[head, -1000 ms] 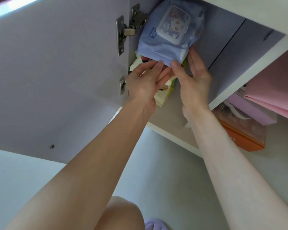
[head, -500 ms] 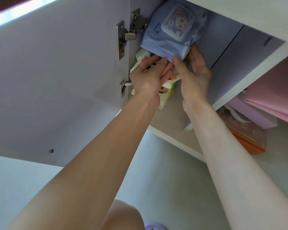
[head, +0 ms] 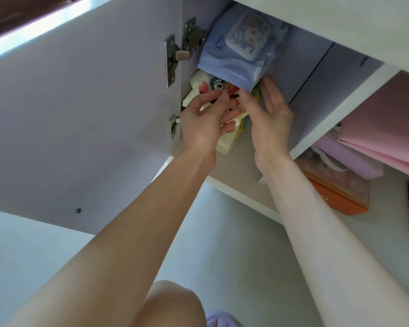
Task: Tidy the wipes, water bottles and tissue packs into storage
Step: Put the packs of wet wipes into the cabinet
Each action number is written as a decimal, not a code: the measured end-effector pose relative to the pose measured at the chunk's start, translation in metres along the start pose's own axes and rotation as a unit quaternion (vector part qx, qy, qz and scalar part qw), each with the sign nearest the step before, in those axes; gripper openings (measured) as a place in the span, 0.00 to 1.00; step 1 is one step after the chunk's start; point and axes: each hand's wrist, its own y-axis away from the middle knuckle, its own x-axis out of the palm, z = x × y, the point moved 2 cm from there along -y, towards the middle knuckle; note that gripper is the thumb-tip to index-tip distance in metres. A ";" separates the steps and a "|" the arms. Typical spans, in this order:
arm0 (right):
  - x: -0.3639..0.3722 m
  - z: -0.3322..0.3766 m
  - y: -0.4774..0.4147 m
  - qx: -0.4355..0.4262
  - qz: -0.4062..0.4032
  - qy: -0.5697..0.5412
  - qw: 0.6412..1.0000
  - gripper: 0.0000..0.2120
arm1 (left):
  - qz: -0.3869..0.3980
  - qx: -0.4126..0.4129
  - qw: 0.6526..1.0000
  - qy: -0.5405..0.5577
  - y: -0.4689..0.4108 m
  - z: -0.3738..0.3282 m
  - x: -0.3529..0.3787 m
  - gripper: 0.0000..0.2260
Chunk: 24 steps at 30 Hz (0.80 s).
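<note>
Currently the blue wipes pack (head: 240, 47) sits high in the cabinet compartment, at its left wall just beside the upper hinge (head: 183, 47), resting on top of the cream tissue packs (head: 224, 140) with cartoon print. My right hand (head: 270, 121) is spread, fingertips touching the wipes pack's lower corner. My left hand (head: 203, 123) is loosely open, fingers curled over the tissue packs, pinching nothing that I can see.

Risk, as I judge it: the wipes pack is soft and perched on a lumpy, uneven stack. If I let go, it may slide forward toward the shelf's front edge (head: 241, 197) and drop out. The lowest tissue pack already lies toward that edge; a nudge could tip it off. Anything bulging near the hinges could also stop the open door (head: 80, 114) from closing.

Next compartment over holds pink folders (head: 387, 135) and an orange box (head: 340, 199), well apart.
</note>
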 end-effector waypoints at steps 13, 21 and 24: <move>-0.009 -0.004 0.064 0.045 -0.001 0.002 0.999 0.24 | 0.025 -0.013 0.986 -0.162 0.053 0.010 -0.049 0.12; 0.002 -0.021 0.092 0.045 0.065 -0.034 0.996 0.21 | 0.017 0.049 0.974 -0.221 0.082 0.015 -0.081 0.10; 0.008 -0.031 0.105 0.037 0.082 -0.043 0.995 0.21 | -0.001 0.072 0.971 -0.227 0.096 0.023 -0.098 0.08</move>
